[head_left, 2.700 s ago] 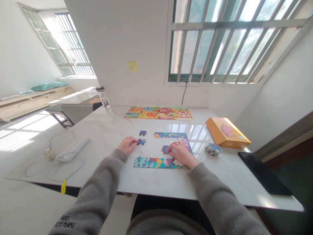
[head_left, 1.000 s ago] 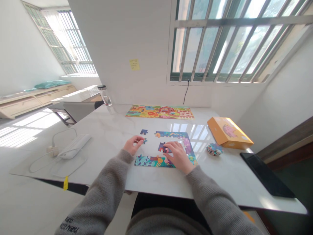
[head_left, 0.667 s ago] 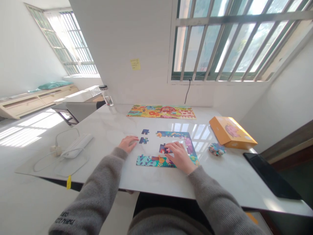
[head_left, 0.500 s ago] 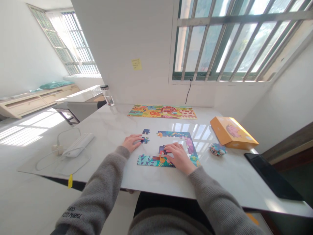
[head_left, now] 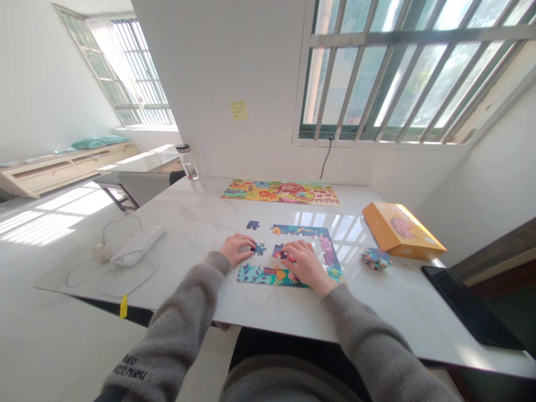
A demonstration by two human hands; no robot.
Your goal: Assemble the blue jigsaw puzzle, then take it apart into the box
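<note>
My left hand [head_left: 238, 249] is closed on a dark blue jigsaw puzzle piece [head_left: 260, 249], its fingertips at the piece's left side. My right hand [head_left: 307, 264] has its fingers bent down on another puzzle piece [head_left: 278, 249], dark blue with some red, which it partly covers. Both pieces lie inside a partly joined puzzle border: a top strip [head_left: 299, 229], a purple right side [head_left: 330, 251] and a green bottom strip [head_left: 251, 274]. The right hand hides part of the bottom strip. A loose dark blue piece [head_left: 253, 225] lies beyond my left hand.
A stack of puzzle pieces [head_left: 376, 258] sits right of the border, near an orange box [head_left: 404, 231] and a black tablet [head_left: 469, 307]. A colourful farm picture [head_left: 280, 192] lies at the back. Left are a white power strip [head_left: 138, 245] with cables and a bottle [head_left: 187, 162].
My left hand has slid its piece right and slightly nearer me, toward the other piece. The right hand's piece has shifted slightly away from the bottom strip. The view has turned a little.
</note>
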